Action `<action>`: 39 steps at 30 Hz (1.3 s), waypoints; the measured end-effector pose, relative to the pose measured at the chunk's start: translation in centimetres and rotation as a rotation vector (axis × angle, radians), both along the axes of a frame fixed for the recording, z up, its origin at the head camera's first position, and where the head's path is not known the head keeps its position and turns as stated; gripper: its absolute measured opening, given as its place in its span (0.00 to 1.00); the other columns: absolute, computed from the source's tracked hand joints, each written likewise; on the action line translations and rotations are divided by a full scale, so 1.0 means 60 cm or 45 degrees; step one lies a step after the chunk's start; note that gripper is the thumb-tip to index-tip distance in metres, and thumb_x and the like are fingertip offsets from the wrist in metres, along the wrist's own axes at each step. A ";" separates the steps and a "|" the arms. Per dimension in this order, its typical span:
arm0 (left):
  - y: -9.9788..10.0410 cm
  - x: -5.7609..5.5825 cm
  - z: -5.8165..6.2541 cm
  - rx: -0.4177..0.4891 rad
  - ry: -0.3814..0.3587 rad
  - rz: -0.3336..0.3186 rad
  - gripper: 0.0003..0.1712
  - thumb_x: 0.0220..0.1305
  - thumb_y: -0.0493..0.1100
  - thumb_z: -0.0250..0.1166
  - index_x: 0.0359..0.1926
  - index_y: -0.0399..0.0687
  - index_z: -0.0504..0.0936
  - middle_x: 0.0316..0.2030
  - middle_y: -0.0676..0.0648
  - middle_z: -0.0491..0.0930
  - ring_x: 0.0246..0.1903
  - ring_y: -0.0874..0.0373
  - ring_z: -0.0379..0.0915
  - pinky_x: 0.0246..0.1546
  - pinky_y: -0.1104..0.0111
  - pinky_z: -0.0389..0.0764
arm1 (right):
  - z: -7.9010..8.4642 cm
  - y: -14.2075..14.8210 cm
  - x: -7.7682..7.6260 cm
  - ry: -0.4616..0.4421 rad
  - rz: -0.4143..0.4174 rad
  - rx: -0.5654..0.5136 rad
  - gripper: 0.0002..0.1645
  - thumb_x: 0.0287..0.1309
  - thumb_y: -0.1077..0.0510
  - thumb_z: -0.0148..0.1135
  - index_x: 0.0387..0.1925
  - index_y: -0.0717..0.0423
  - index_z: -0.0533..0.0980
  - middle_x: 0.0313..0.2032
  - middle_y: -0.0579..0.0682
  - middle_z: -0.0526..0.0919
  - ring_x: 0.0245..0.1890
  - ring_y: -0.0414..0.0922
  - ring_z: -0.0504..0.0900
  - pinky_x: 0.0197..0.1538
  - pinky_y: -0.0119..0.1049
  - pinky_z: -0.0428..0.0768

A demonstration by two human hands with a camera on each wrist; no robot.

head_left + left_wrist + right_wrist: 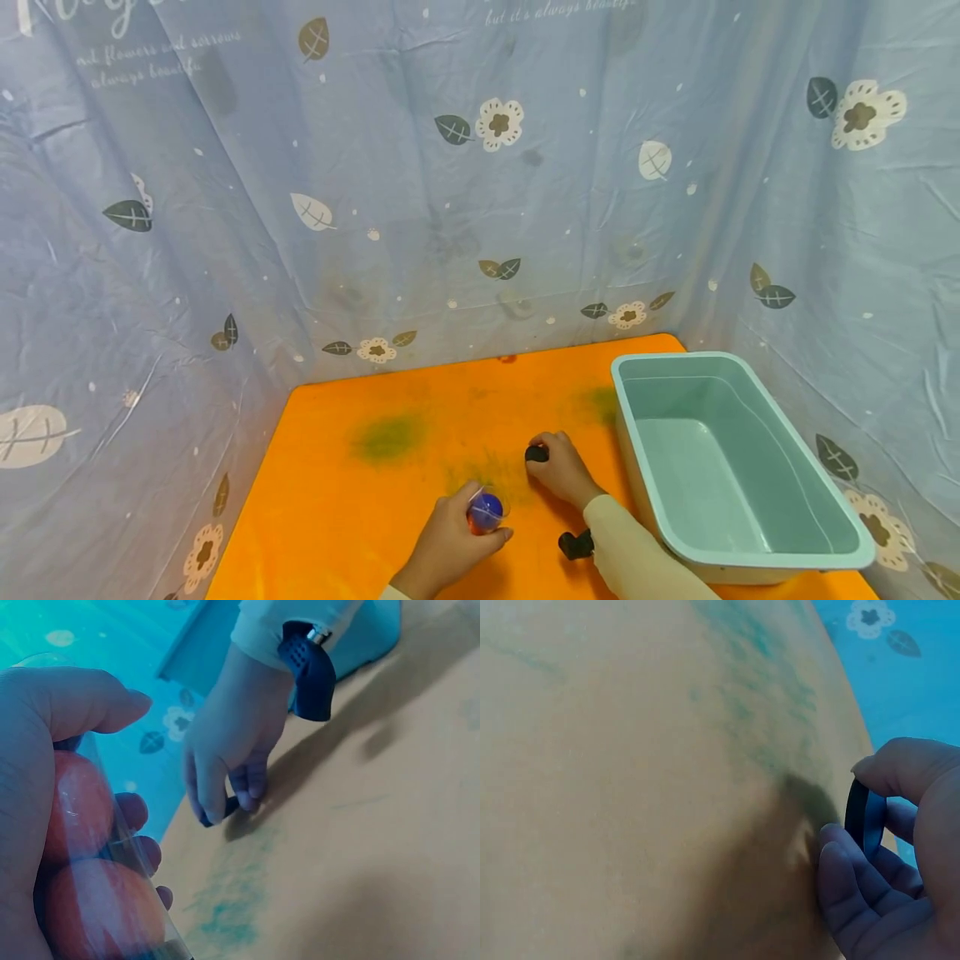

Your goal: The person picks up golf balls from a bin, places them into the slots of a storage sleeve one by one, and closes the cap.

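My left hand point(452, 542) grips a clear cylindrical container point(136, 859), thumb on one side and fingers curled round the other. A blue ball point(486, 510) shows at its top in the head view. Below it, two orange-red balls, an upper ball point(79, 802) and a lower ball point(105, 909), press against the clear wall in the left wrist view. Ahead and to the right, my right hand point(568, 473) pinches a thin black round lid point(865, 817) on edge between thumb and fingers. This lid is held apart from the container, above the table.
A large pale green tub point(697, 496) stands at the right on the orange table point(322, 500). Green smudges point(390, 437) mark the tabletop. Blue patterned curtains point(420, 192) enclose the back and sides. A black wrist device point(576, 545) sticks out from the right sleeve.
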State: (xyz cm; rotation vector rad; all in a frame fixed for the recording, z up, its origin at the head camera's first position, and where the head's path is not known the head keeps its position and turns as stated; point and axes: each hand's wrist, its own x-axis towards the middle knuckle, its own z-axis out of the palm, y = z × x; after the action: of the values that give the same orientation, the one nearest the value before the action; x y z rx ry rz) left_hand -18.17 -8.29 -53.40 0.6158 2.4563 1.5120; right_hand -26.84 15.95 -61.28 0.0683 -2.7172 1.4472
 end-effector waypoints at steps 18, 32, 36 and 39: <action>-0.004 0.003 0.002 -0.032 0.038 0.014 0.23 0.65 0.55 0.81 0.53 0.52 0.83 0.34 0.60 0.86 0.32 0.62 0.84 0.33 0.67 0.85 | 0.151 -0.037 0.044 0.185 0.128 -0.317 0.21 0.68 0.60 0.77 0.59 0.57 0.83 0.51 0.53 0.77 0.32 0.47 0.74 0.35 0.34 0.79; -0.005 0.008 0.001 0.055 0.125 -0.052 0.20 0.67 0.48 0.80 0.52 0.50 0.82 0.35 0.59 0.87 0.30 0.63 0.84 0.31 0.68 0.83 | 0.232 -0.035 0.129 0.058 0.608 -0.377 0.17 0.72 0.56 0.74 0.58 0.54 0.84 0.49 0.47 0.86 0.36 0.49 0.80 0.39 0.36 0.82; -0.009 0.012 0.000 0.075 0.129 -0.059 0.20 0.67 0.47 0.80 0.54 0.53 0.82 0.37 0.57 0.88 0.32 0.63 0.84 0.32 0.68 0.83 | 0.224 -0.030 0.140 0.010 0.671 -0.399 0.15 0.73 0.57 0.74 0.58 0.53 0.84 0.49 0.46 0.86 0.35 0.48 0.80 0.38 0.35 0.81; -0.010 0.014 -0.003 0.087 0.127 -0.066 0.19 0.67 0.46 0.80 0.54 0.53 0.83 0.37 0.57 0.88 0.31 0.63 0.84 0.30 0.68 0.83 | 0.218 -0.027 0.147 -0.022 0.700 -0.419 0.15 0.72 0.57 0.74 0.57 0.53 0.85 0.49 0.48 0.86 0.36 0.48 0.81 0.39 0.35 0.82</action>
State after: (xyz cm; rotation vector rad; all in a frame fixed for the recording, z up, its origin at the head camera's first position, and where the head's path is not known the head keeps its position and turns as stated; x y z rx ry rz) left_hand -17.32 -8.91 -53.56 0.7797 2.4486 1.5871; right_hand -18.04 14.30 -48.18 0.8412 -2.5395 2.0070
